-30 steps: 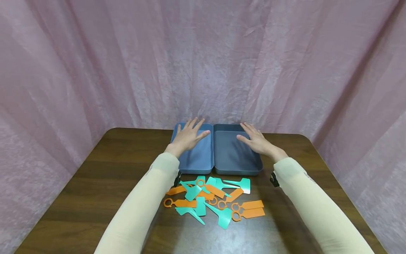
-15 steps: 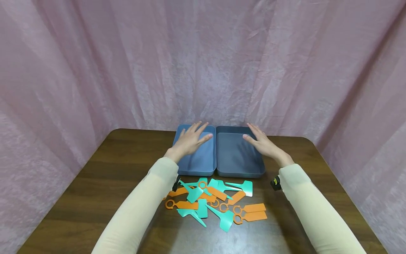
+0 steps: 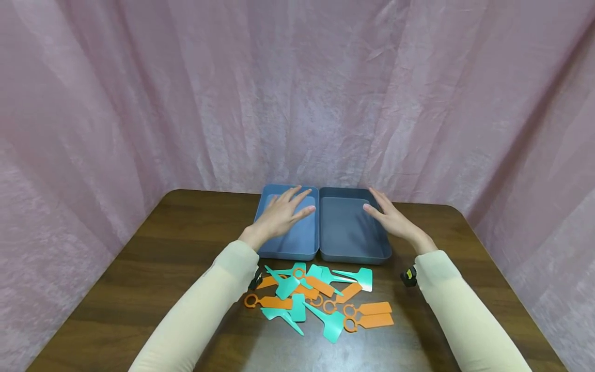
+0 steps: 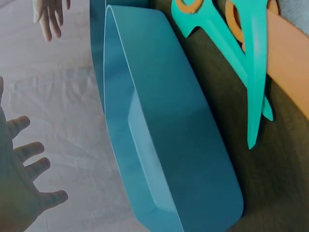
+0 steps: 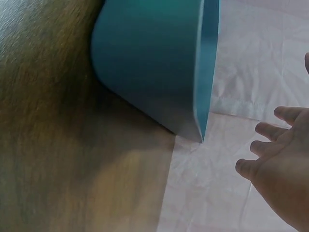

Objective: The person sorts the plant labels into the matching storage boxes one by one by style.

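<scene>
My left hand [image 3: 278, 218] hovers over the blue tray [image 3: 293, 248], fingers spread and holding nothing. Over the right part of the dark grey-blue tray [image 3: 346, 232], my right hand [image 3: 394, 221] is held out the same way, with its fingers extended. Between my forearms, in front of the trays, lies a loose pile of teal T-shaped plant labels [image 3: 332, 326] and orange tags with ring ends [image 3: 377, 321]. The left wrist view shows a teal label [image 4: 256, 63] close up beside the tray wall [image 4: 169, 106]. In the right wrist view, straight fingers [image 5: 270, 131] stand apart from the tray [image 5: 149, 63].
Both trays stand side by side near the back edge of the dark wooden table [image 3: 186, 237]. A pink curtain [image 3: 297, 93] hangs behind and around it. Small black devices [image 3: 409, 277] sit at the wrists of the pale sleeves [image 3: 457, 299].
Both hands have drawn back a little toward the body, and the right hand has also moved slightly right. The head view has shifted a little. The pile has not been disturbed.
</scene>
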The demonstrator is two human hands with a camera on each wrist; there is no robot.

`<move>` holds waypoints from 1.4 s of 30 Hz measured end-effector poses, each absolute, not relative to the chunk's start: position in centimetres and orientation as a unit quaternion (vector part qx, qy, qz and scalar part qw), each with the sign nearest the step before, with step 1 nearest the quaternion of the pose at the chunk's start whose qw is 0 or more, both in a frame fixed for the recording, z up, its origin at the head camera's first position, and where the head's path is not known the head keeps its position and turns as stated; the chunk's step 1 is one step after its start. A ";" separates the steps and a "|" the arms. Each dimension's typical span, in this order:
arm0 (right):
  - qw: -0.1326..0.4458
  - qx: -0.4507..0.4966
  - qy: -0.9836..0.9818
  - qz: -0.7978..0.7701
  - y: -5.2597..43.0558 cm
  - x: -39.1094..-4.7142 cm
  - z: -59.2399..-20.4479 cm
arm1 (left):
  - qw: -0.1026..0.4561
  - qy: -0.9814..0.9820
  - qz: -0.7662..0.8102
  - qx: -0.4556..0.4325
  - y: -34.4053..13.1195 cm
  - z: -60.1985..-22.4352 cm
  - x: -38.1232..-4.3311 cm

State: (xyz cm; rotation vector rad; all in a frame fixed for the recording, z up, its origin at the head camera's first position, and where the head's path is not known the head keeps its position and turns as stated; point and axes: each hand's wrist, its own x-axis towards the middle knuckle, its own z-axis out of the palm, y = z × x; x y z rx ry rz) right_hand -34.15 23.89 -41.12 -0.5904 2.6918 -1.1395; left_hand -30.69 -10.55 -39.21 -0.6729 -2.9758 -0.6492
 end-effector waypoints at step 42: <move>0.123 -0.112 0.826 -0.539 27.4 -32.8 -45.6 | -0.012 -0.915 -0.278 -0.293 -11.1 -40.9 -24.0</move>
